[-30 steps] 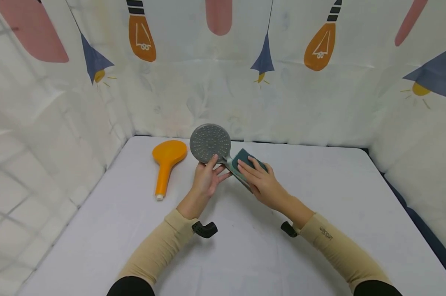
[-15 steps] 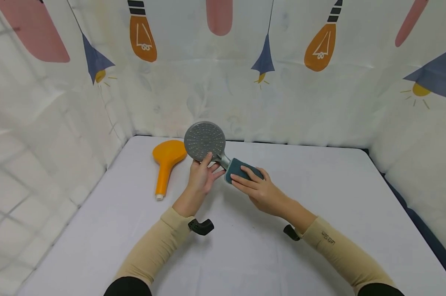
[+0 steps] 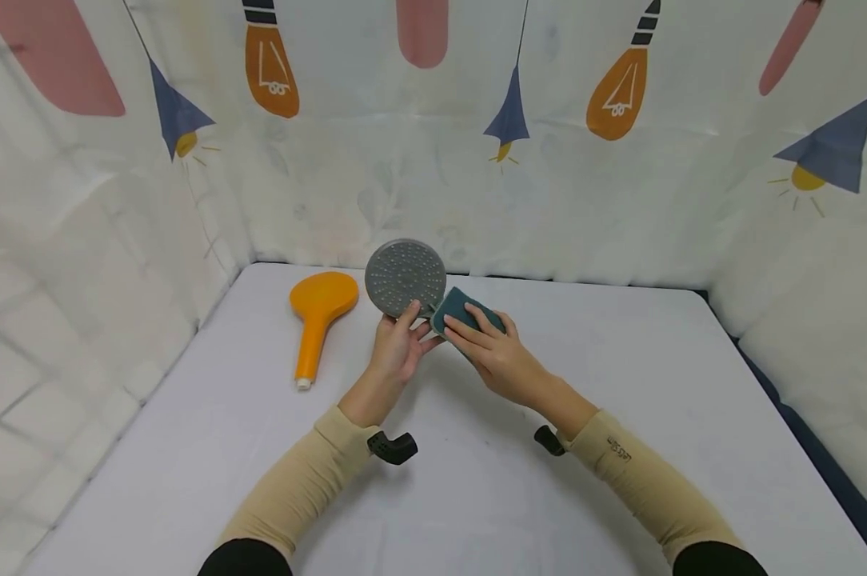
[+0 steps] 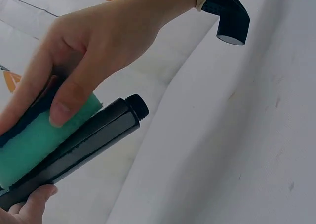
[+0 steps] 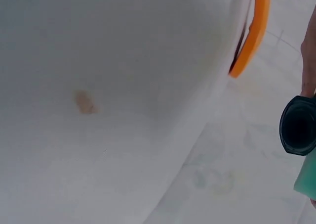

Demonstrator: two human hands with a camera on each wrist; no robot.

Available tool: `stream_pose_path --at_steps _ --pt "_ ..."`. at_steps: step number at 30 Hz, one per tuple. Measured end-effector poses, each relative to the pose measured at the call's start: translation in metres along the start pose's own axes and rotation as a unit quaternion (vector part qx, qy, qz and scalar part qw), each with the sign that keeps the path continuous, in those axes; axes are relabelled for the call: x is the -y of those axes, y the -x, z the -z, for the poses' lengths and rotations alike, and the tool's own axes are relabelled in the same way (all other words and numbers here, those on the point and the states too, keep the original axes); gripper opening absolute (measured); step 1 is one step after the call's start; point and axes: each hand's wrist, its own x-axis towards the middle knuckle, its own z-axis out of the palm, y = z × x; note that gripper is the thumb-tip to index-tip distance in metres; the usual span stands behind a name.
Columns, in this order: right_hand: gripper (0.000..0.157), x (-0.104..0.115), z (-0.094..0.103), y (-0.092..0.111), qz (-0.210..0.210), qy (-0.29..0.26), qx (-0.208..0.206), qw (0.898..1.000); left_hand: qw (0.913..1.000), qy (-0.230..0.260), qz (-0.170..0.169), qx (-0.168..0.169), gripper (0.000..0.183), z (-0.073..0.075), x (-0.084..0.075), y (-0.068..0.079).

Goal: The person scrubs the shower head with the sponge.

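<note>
A grey shower head (image 3: pixel 405 278) is held up above the table, its round nozzle face toward the head camera. My left hand (image 3: pixel 396 350) grips it near the neck, thumb at the rim of the face. In my right hand (image 3: pixel 501 356) is a sponge (image 3: pixel 469 310), dark on one side and green on the other, pressed along the handle. The left wrist view shows the green side of the sponge (image 4: pixel 47 140) against the dark handle (image 4: pixel 94 142), which ends in a thread. From the right wrist, the handle's hollow end (image 5: pixel 298 126) is visible.
An orange shower head (image 3: pixel 321 308) with a white end lies on the white-covered table (image 3: pixel 433 496), left of my left hand. A white curtain (image 3: pixel 433 176) printed with lamps and bulbs stands behind the table's far edge.
The sponge slid down the handle, then back up toward the round face. The grey shower head shifted left, then slightly right, still in my left hand.
</note>
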Motion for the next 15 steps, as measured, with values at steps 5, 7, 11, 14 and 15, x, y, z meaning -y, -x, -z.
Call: stream_pose_path --at_steps 5,7,11,14,15 --pt "0.066 -0.001 0.005 0.011 0.029 0.026 0.040 0.998 0.9999 0.002 0.008 -0.012 0.053 0.004 -0.002 -0.003" --pt "0.068 -0.002 0.005 0.019 0.042 0.022 0.051 0.998 0.9998 0.008 0.009 -0.013 0.055 0.008 -0.003 -0.003" --pt "0.070 -0.005 0.003 0.038 0.054 -0.014 0.045 0.997 0.9998 0.015 0.002 -0.013 0.054 0.018 -0.004 -0.003" --pt "0.068 -0.007 0.000 0.041 0.032 -0.068 0.021 0.997 0.9999 0.012 -0.008 -0.004 0.052 0.021 -0.007 -0.004" --pt "0.068 -0.008 -0.001 0.038 0.021 -0.090 0.012 0.996 0.9999 0.011 -0.012 -0.001 0.052 0.021 -0.008 -0.004"
